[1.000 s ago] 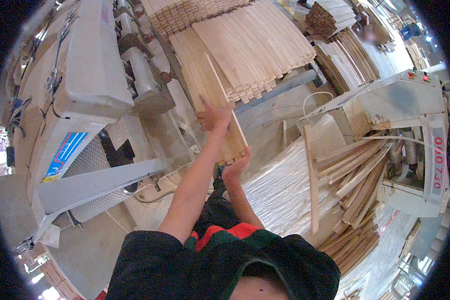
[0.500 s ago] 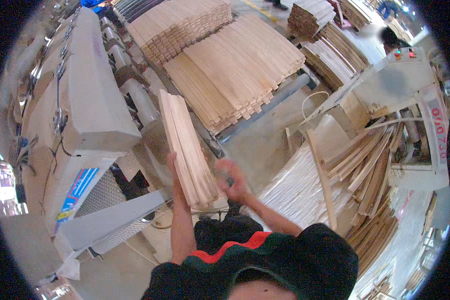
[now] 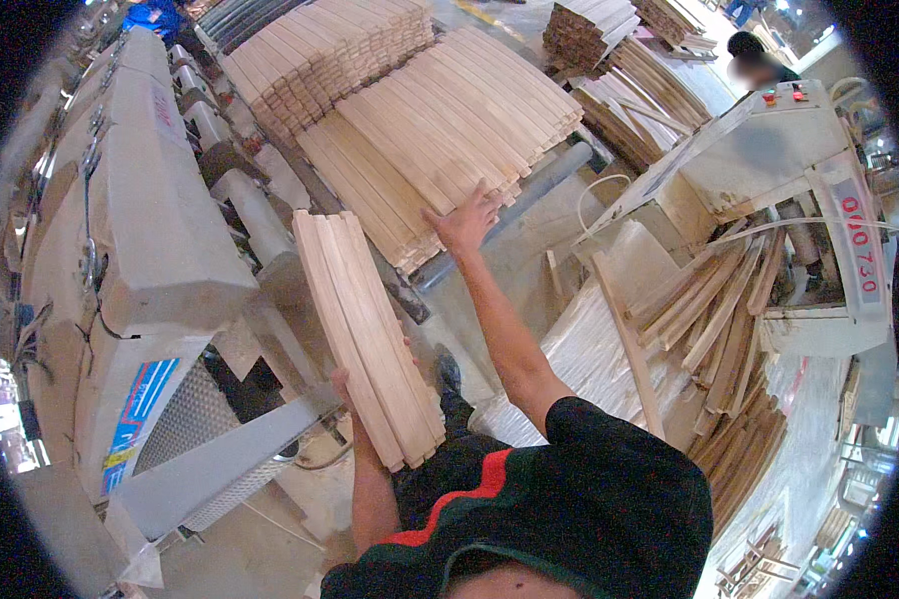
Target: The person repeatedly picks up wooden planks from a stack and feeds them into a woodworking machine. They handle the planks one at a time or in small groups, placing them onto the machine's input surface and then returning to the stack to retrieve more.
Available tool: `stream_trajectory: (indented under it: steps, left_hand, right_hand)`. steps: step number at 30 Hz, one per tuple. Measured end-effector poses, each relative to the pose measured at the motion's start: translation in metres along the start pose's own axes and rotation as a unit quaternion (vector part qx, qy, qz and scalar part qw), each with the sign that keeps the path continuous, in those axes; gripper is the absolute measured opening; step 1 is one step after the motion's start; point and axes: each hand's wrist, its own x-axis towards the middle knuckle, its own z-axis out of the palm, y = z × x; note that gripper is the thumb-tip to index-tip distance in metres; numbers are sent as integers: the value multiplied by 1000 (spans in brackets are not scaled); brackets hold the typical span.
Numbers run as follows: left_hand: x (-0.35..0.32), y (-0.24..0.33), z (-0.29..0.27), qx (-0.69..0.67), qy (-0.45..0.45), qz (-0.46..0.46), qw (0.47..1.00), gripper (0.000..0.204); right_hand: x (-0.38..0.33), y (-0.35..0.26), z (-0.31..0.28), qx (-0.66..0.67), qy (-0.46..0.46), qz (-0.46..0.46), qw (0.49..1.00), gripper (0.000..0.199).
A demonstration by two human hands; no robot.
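A bundle of pale wooden strips (image 3: 365, 334) lies along my left forearm, tilted away from me. My left hand (image 3: 344, 387) grips it from beneath, thumb on the left edge and fingertips just showing on the right. Ahead, my right hand (image 3: 465, 224) is stretched out with fingers spread at the near end of a broad stack of wooden strips (image 3: 449, 120). It seems to touch the strip ends, though actual contact is hard to tell. Nothing shows in its grasp.
At left stands a long grey machine (image 3: 175, 230) with rollers along its side. A taller strip pile (image 3: 320, 60) sits behind the stack. To the right are loose wood pieces (image 3: 734, 329), a control cabinet (image 3: 819, 240) and, beyond it, another person (image 3: 754, 60).
My right hand has left the side of the bundle and moved forward to the stack's near end, its fingers spreading. The left hand keeps hold of the strips, now slightly nearer my body.
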Motion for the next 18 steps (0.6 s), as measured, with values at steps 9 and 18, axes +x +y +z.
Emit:
stream_trajectory:
  steps: [9,18]
  left_hand:
    - [1,2,-2,-16,2,8,1000,100]
    - [0,10,-6,-29,-9,16,999,100]
  right_hand:
    - [-7,-10,-5,-104,12,-19,994,115]
    - [2,-16,-14,-199,-84,-116,970,113]
